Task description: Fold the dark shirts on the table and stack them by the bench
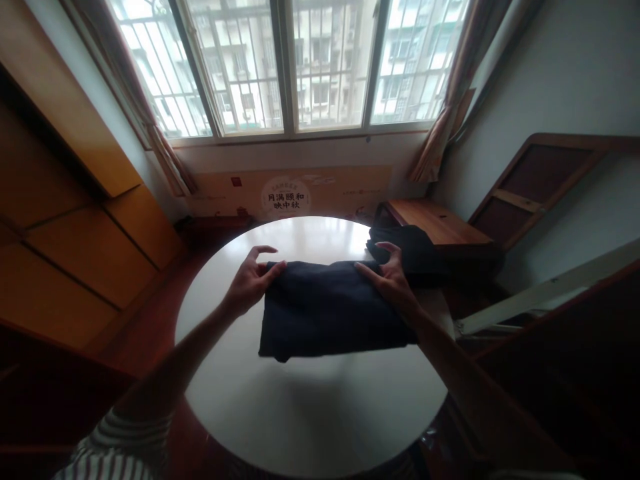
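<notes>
A folded dark navy cloth, perhaps a garment, hangs or lies over the middle of the round white table; I cannot tell whether it touches the top. My left hand pinches its far left corner between thumb and fingers. At the far right corner, my right hand grips the same cloth, thumb on the near side. Just beyond my right hand, a second dark bundle of cloth rests at the table's back right edge.
A wooden bench or low table stands behind at the right, by a leaning wood-framed panel. Yellow-brown cabinets line the left wall. Barred windows are at the back, above a printed box. A pale rail slants at right.
</notes>
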Available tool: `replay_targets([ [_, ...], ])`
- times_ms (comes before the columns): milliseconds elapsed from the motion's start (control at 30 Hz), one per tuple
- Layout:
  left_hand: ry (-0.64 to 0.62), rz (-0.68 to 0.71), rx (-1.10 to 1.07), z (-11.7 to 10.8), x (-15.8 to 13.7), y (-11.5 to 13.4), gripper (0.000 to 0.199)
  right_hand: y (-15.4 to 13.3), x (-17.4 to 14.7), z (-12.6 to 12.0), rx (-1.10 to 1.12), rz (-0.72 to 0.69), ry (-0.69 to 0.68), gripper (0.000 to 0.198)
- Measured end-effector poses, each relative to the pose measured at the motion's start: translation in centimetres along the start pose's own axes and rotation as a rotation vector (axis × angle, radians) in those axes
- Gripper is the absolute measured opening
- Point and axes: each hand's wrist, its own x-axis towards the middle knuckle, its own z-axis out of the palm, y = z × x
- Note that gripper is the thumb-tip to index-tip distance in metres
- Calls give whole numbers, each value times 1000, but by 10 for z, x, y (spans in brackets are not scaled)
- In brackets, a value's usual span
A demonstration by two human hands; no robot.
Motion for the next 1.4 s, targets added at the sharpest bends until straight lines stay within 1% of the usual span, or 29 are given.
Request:
replay_targets([
  [67, 49, -127, -4, 1, 29, -30, 63, 23, 25, 7, -115, 36, -15, 82],
  [100, 63, -203, 15, 1, 41, -48, 62, 36, 36, 10, -187, 77, -22, 79],
  [167, 77, -324, 63, 2, 57, -80, 61, 59, 52, 15, -316, 186, -31, 72],
  [200, 81, -352, 86, 2, 59, -91, 62, 68, 56, 17, -354, 237, -38, 71],
  [267, 94, -332, 146, 0, 56, -104, 66, 79, 60, 16, -371, 292, -61, 75],
  [333, 91, -262, 246, -3, 45, -104, 75, 83, 59, 12, -370, 270, -93, 88],
  [400, 40, -199, 344, -8, 32, -100, 86, 84, 56, 5, -412, 205, -140, 102],
  [467, -46, -181, 385, -12, 21, -96, 90, 83, 52, -1, -506, 121, -185, 105],
  [500, -84, -188, 395, -14, 17, -95, 90, 81, 49, -3, -576, 74, -202, 102],
  [567, -107, -176, 456, -15, 13, -91, 84, 76, 43, -2, -770, -29, -181, 86],
  [600, -93, -126, 517, -13, 13, -88, 77, 72, 39, 2, -873, -91, -149, 76],
  [633, -74, -37, 591, -10, 14, -85, 67, 67, 35, 8, -961, -167, -130, 67],
  [667, -66, 80, 668, -5, 15, -81, 56, 63, 32, 17, -1021, -255, -141, 59],
  [700, -82, 206, 737, 1, 16, -78, 47, 60, 29, 27, -1047, -347, -191, 53],
  [733, -126, 316, 797, 9, 18, -75, 43, 58, 26, 38, -1045, -431, -279, 49],
  [767, -193, 386, 850, 16, 19, -74, 44, 59, 24, 49, -1030, -493, -387, 48],
  [800, -270, 404, 905, 24, 20, -75, 46, 61, 23, 57, -1018, -526, -486, 47],
  [833, -341, 380, 963, 30, 19, -78, 50, 65, 23, 63, -1020, -532, -555, 48],
  [867, -391, 330, 1019, 34, 17, -84, 56, 71, 24, 66, -1039, -517, -590, 51],
  [900, -419, 277, 1070, 35, 15, -90, 61, 78, 25, 64, -1069, -487, -593, 54],
  [967, -420, 214, 1141, 34, 7, -104, 69, 92, 27, 53, -1135, -403, -541, 60],
  [1067, -398, 216, 1178, 26, -6, -116, 72, 108, 33, 28, -1189, -251, -450, 63],
  [1167, -399, 216, 1158, 21, -6, -112, 66, 113, 40, 12, -1179, -159, -446, 63],
  [1233, -359, 243, 1108, 18, 7, -104, 57, 110, 49, 7, -1143, -133, -472, 63],
  [1333, -283, 291, 968, 8, 44, -92, 49, 98, 71, 5, -1068, -77, -522, 67],
  [1367, -282, 265, 911, 3, 59, -89, 51, 92, 80, 5, -1045, -45, -550, 69],
  [1400, -303, 203, 860, -2, 74, -87, 55, 87, 90, 6, -1025, -8, -588, 71],
])
